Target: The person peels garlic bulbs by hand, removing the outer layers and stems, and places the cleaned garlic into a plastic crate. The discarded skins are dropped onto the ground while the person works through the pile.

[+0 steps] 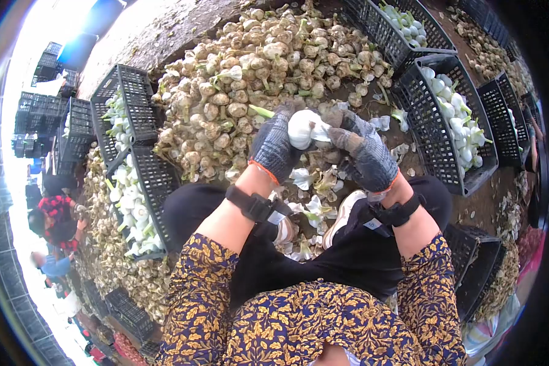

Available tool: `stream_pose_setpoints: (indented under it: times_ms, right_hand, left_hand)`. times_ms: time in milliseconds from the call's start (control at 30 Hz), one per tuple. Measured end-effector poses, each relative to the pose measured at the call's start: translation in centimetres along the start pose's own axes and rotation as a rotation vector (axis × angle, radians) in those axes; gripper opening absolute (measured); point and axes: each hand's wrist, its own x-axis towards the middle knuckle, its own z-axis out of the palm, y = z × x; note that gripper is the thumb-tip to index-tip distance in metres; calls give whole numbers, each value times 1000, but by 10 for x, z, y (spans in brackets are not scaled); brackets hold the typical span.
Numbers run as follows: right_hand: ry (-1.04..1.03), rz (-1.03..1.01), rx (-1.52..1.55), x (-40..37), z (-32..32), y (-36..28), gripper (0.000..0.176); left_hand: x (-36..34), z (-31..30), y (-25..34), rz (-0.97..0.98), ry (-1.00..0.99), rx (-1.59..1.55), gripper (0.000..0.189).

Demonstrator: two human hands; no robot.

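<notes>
A white, clean garlic bulb (302, 129) is held between my two gloved hands, above the near edge of a large heap of brownish garlic (226, 91). My left hand (277, 143), in a grey glove with an orange cuff, is wrapped round the bulb's left side, and a green stem sticks out past its fingers. My right hand (367, 149), gloved alike, has its fingers closed at the bulb's right end, on loose papery skin. Peeled skins (317, 210) lie on the ground below, between my shoes.
Black crates of white garlic stand at the left (149, 189) and right (430, 146), with another crate (402, 55) at the upper right. Empty-looking dark crates (479, 262) sit by my right knee. People, one in a red checked shirt (58, 219), are at the far left.
</notes>
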Motion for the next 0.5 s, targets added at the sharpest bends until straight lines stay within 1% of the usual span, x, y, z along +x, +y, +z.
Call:
stream_pose_setpoints:
  times_ms: [33, 67, 100, 133, 167, 200, 233, 300, 333, 367, 400, 467, 500]
  right_hand:
    - [-2, 2, 0, -2, -1, -2, 20]
    - [-81, 7, 68, -5, -2, -5, 21]
    - [-159, 12, 136, -7, -4, -7, 21]
    - [-332, -51, 170, -12, -7, -10, 22]
    - [-249, -1, -24, -15, -8, -16, 21]
    - [-299, 16, -270, -13, -9, -17, 22]
    - [-337, 30, -515, -10, -12, -16, 22]
    - [-302, -586, -1252, 2, -29, 13, 24]
    - [-175, -561, -1209, 6, -30, 16, 21]
    - [-52, -535, -1162, 10, -28, 18, 19]
    - [-55, -535, -1164, 11, -22, 19, 19]
    - [277, -535, -762, 13, -9, 20, 14]
    - [284, -534, -762, 13, -5, 21, 14]
  left_hand:
    - [1, -1, 2, 143, -36, 242, 26]
    - [1, 5, 5, -299, -42, -582, 21]
    - [0, 3, 5, -300, -40, -583, 21]
    - [-2, -2, 5, -335, 0, -665, 18]
    - [-3, -7, 5, -368, 42, -746, 20]
    - [-3, -10, 6, -367, 42, -743, 20]
    - [-1, -11, 8, -459, 79, -838, 21]
    - [4, -10, 10, -650, 159, -1034, 33]
    - [6, -9, 3, -601, 157, -1116, 34]
    - [9, -9, -5, -600, 158, -1116, 34]
    - [10, -7, -5, -612, 157, -1096, 36]
    - [9, -5, -5, -626, 149, -1076, 37]
    - [5, -4, -3, -632, 128, -988, 38]
